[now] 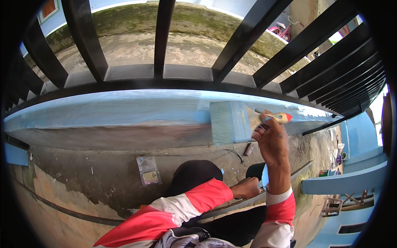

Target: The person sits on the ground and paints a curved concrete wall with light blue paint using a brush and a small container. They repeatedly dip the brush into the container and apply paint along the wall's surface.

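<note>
My right hand (273, 142) is closed around the wooden handle of a wide paintbrush (233, 122). The handle tip is red, and light blue paint coats the brush, whose bristles point left in front of a low wall (161, 108). The wall's upper part is light blue, patchy in places, and its lower part is bare grey-brown. Below the brush, my left hand (247, 188) is closed at the edge of a dark paint container (255, 170) with light blue inside. My right forearm hides part of that container.
A black metal fence (161, 41) stands along the wall top. On the ground lie a clear plastic packet (149, 170), a small dark cylinder (249, 149) and a thin cable (235, 153). At the right are a light blue ledge (345, 180) and a wooden stool (332, 206).
</note>
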{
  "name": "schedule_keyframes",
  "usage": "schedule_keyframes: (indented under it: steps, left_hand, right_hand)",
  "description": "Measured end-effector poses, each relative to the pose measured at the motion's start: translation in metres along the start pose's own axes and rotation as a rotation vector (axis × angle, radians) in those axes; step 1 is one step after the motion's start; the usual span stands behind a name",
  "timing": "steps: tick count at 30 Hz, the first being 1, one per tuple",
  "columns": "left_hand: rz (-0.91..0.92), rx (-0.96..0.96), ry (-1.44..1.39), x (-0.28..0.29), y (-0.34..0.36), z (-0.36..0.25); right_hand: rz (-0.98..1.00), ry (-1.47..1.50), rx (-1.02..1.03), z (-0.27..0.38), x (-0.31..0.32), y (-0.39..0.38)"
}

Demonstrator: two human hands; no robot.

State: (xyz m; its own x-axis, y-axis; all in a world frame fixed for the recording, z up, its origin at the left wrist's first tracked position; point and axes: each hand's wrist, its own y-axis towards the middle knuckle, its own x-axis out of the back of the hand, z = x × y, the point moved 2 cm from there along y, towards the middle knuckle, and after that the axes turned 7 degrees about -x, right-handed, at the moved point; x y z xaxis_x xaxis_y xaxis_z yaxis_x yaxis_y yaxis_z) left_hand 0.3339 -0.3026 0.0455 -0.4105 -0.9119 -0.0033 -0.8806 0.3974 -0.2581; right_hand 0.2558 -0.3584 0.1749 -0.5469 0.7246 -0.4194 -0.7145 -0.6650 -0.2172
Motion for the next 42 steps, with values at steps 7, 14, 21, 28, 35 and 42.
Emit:
schedule_keyframes:
  steps: [7, 14, 21, 28, 35, 42]
  left_hand:
    - [-0.366, -0.465, -0.195, -0.041, 0.039, 0.044]
    - [-0.171, -0.122, -0.023, -0.013, 0.004, 0.004]
    - [-0.034, 0.003, 0.068, -0.006, 0.007, 0.005]
    - [-0.064, -0.007, 0.104, -0.012, 0.017, 0.011]
    - [-0.105, -0.035, 0.082, -0.012, 0.018, 0.012]
    - [-0.158, -0.08, 0.132, -0.009, 0.02, 0.021]
  right_hand:
    - [-0.124, -0.256, 0.111, -0.019, -0.049, 0.023]
    - [-0.279, -0.473, 0.174, 0.006, -0.012, 0.038]
    - [-0.402, -0.517, 0.257, 0.034, 0.029, 0.049]
    - [-0.494, -0.543, 0.316, 0.065, 0.089, 0.058]
    - [-0.688, -0.566, 0.362, 0.109, 0.165, 0.066]
    - [-0.593, -0.242, 0.273, 0.099, 0.169, 0.035]
